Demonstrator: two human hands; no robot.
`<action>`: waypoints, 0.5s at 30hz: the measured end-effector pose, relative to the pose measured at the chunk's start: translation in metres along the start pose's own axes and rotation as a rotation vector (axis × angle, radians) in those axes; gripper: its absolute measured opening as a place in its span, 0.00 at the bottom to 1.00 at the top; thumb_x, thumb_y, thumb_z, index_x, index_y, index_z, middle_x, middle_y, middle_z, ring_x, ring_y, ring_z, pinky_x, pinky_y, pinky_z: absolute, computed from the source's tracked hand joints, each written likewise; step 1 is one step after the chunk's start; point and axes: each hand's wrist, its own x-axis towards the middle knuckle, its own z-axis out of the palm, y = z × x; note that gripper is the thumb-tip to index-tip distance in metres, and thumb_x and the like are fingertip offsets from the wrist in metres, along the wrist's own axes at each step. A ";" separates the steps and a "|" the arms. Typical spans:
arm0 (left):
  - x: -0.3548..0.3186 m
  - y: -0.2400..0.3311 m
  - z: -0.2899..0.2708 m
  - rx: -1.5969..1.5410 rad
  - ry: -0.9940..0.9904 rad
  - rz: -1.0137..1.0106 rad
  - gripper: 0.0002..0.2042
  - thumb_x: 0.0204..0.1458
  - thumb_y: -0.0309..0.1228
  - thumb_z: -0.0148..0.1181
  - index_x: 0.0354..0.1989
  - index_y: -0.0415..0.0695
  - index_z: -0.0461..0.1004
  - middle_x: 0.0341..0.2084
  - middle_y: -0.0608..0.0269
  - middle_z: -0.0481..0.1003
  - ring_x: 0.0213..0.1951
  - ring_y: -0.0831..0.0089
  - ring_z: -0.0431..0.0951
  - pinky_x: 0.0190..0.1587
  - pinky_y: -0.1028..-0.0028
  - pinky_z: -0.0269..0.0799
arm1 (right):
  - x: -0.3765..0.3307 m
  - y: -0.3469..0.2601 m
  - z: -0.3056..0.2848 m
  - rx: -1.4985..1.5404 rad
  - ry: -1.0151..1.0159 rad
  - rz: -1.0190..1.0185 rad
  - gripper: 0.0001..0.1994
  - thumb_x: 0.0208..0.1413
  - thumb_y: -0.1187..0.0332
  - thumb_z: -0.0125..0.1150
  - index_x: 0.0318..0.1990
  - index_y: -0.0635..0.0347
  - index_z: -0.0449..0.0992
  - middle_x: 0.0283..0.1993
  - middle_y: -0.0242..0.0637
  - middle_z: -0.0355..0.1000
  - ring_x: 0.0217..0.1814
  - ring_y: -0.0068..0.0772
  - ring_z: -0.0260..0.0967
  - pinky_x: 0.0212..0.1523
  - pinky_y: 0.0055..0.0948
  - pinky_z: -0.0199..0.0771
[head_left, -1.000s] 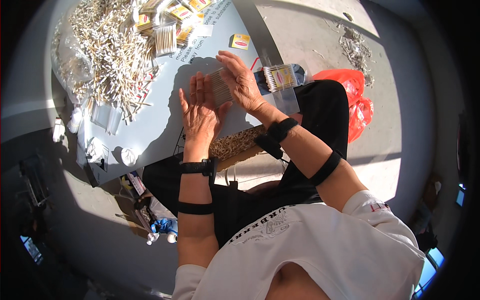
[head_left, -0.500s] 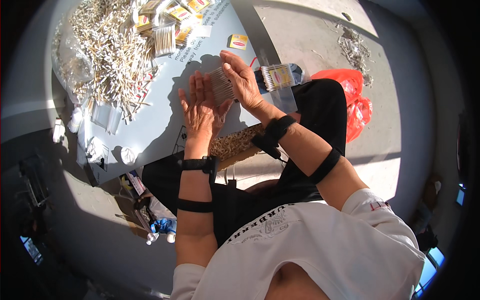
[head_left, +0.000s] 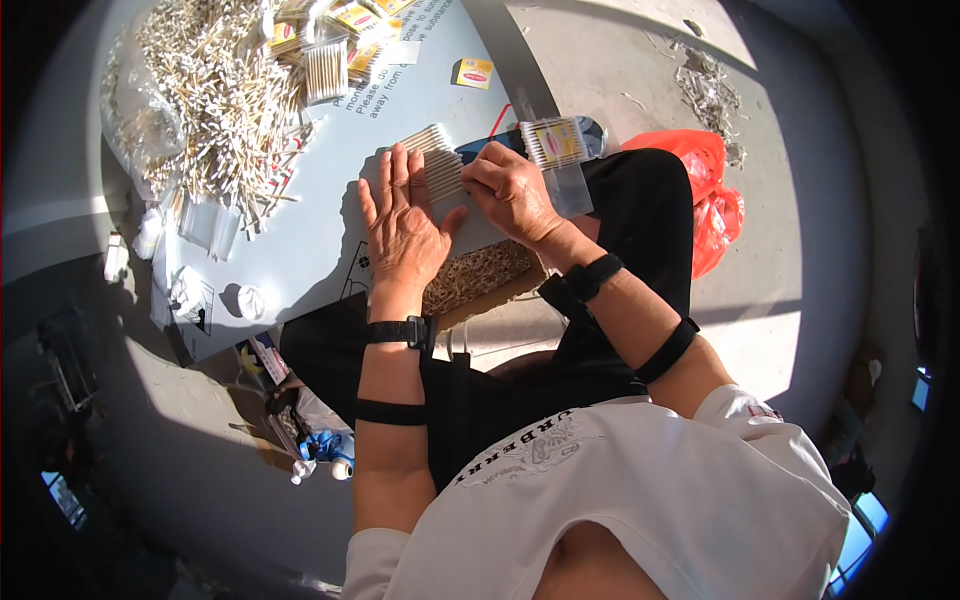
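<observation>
A flat row of cotton swabs point(head_left: 437, 160) lies side by side on the grey board point(head_left: 330, 200). My left hand point(head_left: 405, 230) rests flat against the row's left side, fingers stretched out and thumb apart. At the row's right end my right hand point(head_left: 515, 190) is closed, its fingertips pinched together; whatever they hold is hidden. Just beyond the right hand, a filled clear bag of swabs with a yellow card point(head_left: 556, 143) lies on a dark blue object point(head_left: 592, 135). One loose yellow card point(head_left: 473, 73) sits farther up the board.
A big heap of loose cotton swabs point(head_left: 215, 110) covers the far left, beside filled packs point(head_left: 327, 72) and empty clear bags point(head_left: 212, 228). A cardboard box point(head_left: 480, 285) of brownish bits is below the board's near edge. Red plastic bags point(head_left: 705, 190) lie on the floor at right.
My right hand has gone from lying open along the swabs' right side to a closed pinch slightly lower and to the right. The left hand stays nearly where it was.
</observation>
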 end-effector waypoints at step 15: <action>-0.001 -0.002 0.003 0.001 0.032 -0.006 0.42 0.51 0.53 0.58 0.70 0.45 0.48 0.71 0.58 0.46 0.72 0.64 0.42 0.71 0.52 0.34 | -0.002 0.002 0.003 -0.031 -0.017 -0.037 0.04 0.44 0.73 0.64 0.30 0.56 0.77 0.31 0.36 0.69 0.35 0.42 0.72 0.34 0.35 0.74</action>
